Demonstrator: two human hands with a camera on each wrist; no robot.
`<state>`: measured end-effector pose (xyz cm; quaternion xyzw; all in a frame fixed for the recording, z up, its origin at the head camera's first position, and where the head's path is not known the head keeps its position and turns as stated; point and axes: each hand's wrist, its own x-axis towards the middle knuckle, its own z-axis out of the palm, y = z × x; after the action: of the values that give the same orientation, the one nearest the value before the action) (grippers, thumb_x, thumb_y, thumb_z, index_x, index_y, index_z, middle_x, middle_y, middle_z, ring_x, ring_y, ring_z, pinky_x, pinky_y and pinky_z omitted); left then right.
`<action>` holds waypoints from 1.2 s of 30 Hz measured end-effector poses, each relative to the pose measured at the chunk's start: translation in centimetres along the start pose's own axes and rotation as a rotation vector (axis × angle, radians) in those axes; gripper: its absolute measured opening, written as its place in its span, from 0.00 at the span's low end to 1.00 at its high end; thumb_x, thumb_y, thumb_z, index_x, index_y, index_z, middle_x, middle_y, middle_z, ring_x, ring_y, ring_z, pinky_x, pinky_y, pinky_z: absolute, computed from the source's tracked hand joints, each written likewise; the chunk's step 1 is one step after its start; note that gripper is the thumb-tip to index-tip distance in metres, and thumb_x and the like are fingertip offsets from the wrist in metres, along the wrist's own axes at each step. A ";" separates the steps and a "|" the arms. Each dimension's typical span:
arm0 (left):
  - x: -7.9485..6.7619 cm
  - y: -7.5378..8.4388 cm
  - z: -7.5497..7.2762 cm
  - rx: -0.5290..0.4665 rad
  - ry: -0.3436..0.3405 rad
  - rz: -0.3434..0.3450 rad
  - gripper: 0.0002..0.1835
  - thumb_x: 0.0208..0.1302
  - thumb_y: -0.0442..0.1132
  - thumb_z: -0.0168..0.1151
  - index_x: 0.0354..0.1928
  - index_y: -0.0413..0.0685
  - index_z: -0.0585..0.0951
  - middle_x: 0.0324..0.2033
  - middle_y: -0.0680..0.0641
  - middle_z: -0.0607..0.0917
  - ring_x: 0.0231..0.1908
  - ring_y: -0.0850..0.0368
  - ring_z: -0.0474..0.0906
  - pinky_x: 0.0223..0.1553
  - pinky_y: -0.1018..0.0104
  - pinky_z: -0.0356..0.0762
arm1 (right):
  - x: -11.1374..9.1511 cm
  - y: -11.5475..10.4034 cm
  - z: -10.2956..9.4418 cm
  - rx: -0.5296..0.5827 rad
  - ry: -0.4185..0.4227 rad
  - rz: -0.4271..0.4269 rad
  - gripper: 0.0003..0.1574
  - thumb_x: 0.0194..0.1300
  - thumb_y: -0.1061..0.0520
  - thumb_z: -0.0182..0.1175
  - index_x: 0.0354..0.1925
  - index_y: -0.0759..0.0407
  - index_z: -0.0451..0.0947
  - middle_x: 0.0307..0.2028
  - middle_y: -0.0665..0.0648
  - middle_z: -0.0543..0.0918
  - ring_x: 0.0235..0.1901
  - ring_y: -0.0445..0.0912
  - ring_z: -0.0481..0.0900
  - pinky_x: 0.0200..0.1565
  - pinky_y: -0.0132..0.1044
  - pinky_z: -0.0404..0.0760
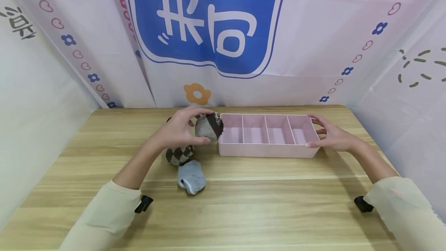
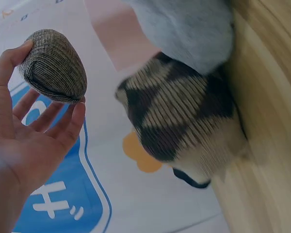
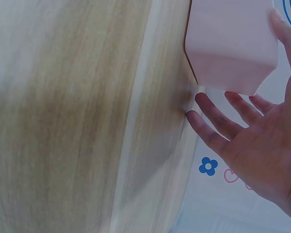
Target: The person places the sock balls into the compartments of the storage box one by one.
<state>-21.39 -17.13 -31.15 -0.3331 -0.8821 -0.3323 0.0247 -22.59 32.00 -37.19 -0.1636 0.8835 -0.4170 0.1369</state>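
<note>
Pink four-compartment box (image 1: pixel 266 151) braced at the right hand (image 1: pixel 329 136), balled sock (image 1: pixel 209 127) gripped in the left hand (image 1: pixel 181 129)

The left hand was partly closed, thumb and fingertips pinching the grey and dark-brown balled sock, just off the box's end on that side. The right hand spanned the opposite end in a wide spread, thumb at the near rim, forefinger toward the far corner, lower fingers fanned apart. The compartments lay between the two hands. Just below the left hand, a diamond-patterned balled sock (image 1: pixel 179 155) sat on the wooden bench (image 1: pixel 261 204), with a grey-blue sock (image 1: pixel 191 177) nearer the person's body.

A light, even pinch probably suited the held ball best, since a hard squeeze might have sprung its fold. Keeping it higher than the rim would likely have spared a snag, and the right hand seemed better used for steadying than for pushing.

Whether the held sock touched the box's corner could not be told. The left hand covered part of the patterned ball, and a dark scrap (image 1: pixel 168 119) peeping out behind its knuckles stayed unidentified. The right wrist view cut the box down to one end. Beyond both hands, the blue sign (image 1: pixel 191 53) ran off the top of the head view.
</note>
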 end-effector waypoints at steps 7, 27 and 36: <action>1.6 1.3 1.2 -0.038 -0.017 0.018 0.40 0.49 0.43 0.81 0.68 0.47 0.78 0.58 0.45 0.82 0.55 0.48 0.74 0.49 0.47 0.81 | 0.0 0.0 0.0 -0.006 -0.001 -0.001 0.66 0.61 0.58 0.73 0.81 0.62 0.41 0.76 0.78 0.53 0.64 0.73 0.71 0.54 0.48 0.80; 5.7 3.5 5.1 -0.084 -0.073 0.082 0.40 0.50 0.44 0.80 0.67 0.45 0.78 0.55 0.44 0.82 0.49 0.50 0.76 0.43 0.60 0.80 | 0.1 -0.1 -0.1 0.017 0.002 -0.003 0.65 0.61 0.59 0.73 0.81 0.63 0.41 0.76 0.77 0.53 0.64 0.72 0.72 0.50 0.36 0.80; 7.2 4.4 6.8 -0.071 -0.121 0.109 0.41 0.50 0.47 0.80 0.68 0.46 0.78 0.55 0.44 0.81 0.49 0.52 0.76 0.43 0.64 0.80 | 0.0 0.0 0.0 0.013 0.000 0.008 0.65 0.62 0.58 0.73 0.81 0.63 0.41 0.76 0.77 0.53 0.64 0.72 0.71 0.52 0.42 0.80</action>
<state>-23.15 -6.46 -31.99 -0.4007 -0.8502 -0.3406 -0.0223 -22.63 31.99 -37.13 -0.1593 0.8813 -0.4223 0.1398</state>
